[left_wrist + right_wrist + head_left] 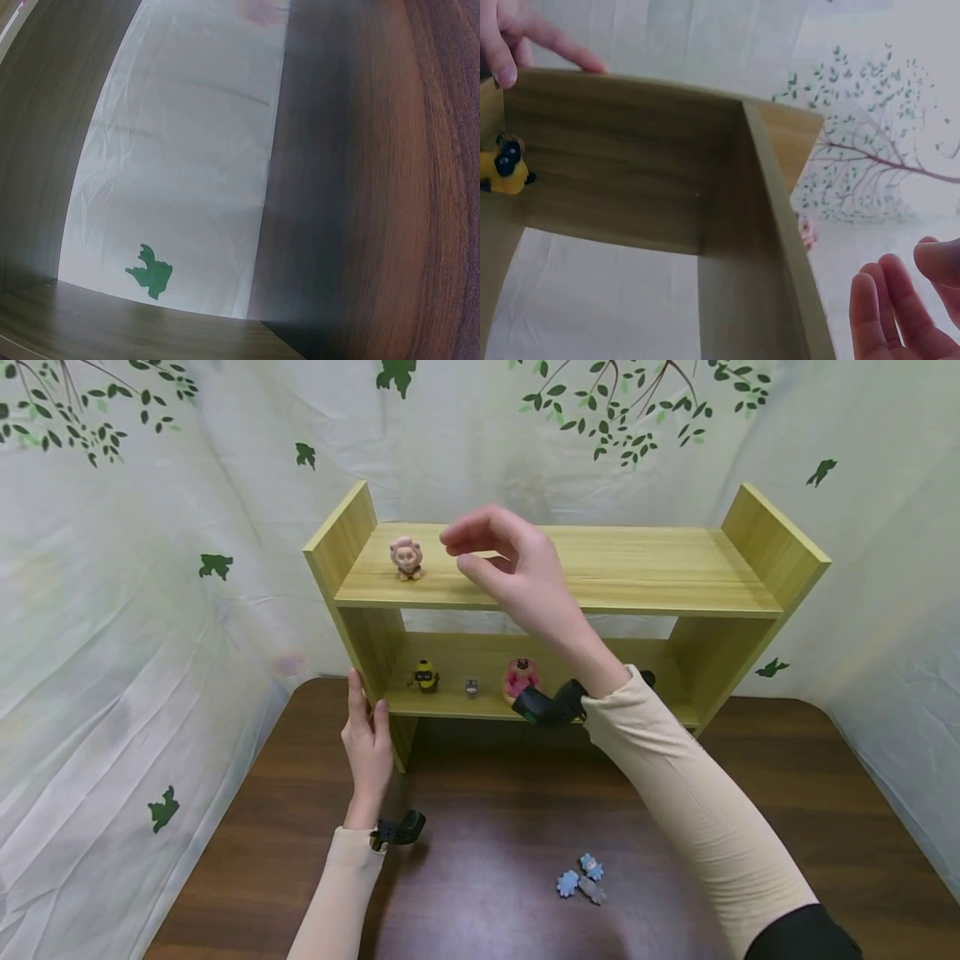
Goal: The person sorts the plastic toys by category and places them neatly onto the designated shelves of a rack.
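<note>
My right hand (517, 564) hovers in front of the upper board, its fingers bent loosely and the thumb apart from them. Nothing shows between those fingers (900, 300) in the right wrist view. To its left, a small pink figurine (407, 558) stands upright on the top board of the wooden shelf (645, 568). My left hand (367, 756) holds the shelf's left side panel, fingers along the outer face and thumb at the front edge. On the middle board are a yellow figurine (425, 677), a tiny grey figurine (472, 687) and a pink bear figurine (521, 677), partly hidden by the right wrist camera.
Two blue pieces (567, 883) and a grey piece (592, 891) lie together on the dark wooden table (465, 827), in front of the shelf. Behind stands a pale curtain (247, 527) with a leaf print. A dark object peeks out behind my right wrist.
</note>
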Demonstrator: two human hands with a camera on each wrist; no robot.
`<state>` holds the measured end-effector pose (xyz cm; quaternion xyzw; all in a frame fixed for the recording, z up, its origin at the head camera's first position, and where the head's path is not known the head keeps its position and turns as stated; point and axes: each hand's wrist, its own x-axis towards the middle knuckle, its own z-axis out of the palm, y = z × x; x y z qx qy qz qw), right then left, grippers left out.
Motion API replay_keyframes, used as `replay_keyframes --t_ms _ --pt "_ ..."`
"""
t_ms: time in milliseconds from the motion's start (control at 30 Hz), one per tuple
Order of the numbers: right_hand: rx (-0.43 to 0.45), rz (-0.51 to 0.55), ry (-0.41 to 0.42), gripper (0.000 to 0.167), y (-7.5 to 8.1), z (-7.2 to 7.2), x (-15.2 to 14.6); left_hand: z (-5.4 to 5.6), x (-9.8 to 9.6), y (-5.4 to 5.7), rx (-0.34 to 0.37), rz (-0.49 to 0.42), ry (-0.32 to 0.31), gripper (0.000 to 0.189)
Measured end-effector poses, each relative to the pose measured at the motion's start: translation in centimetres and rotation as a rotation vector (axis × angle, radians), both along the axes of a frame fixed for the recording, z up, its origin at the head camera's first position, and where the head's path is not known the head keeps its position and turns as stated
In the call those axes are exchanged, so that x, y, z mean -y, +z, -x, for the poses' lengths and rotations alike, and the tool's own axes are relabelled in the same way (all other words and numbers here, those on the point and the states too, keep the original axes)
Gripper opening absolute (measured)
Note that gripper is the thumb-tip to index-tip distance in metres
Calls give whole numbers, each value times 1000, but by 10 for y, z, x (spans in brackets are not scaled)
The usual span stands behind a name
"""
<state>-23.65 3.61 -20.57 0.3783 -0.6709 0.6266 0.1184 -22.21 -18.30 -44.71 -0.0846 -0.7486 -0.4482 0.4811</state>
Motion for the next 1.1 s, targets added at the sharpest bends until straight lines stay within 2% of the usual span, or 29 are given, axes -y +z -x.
replay_keyframes --t_ms 200,433,600,767,967,1100 --pt "-29 43 67 18 -14 -18 -17 -3 1 1 34 3 -23 80" --pt "-22 48 58 17 -35 -32 -38 -5 3 -1 65 0 -40 68" --pt "-11 46 50 17 -50 -39 -50 -6 3 -1 58 0 -37 68" --pt "-8 13 43 18 -65 -46 -60 -6 3 -1 45 -8 -44 69" --pt "9 -45 77 18 -86 -53 -71 -5 3 -1 39 -9 -47 68" --pt "40 -117 45 18 -103 -58 -79 -5 2 -1 41 -12 -44 67"
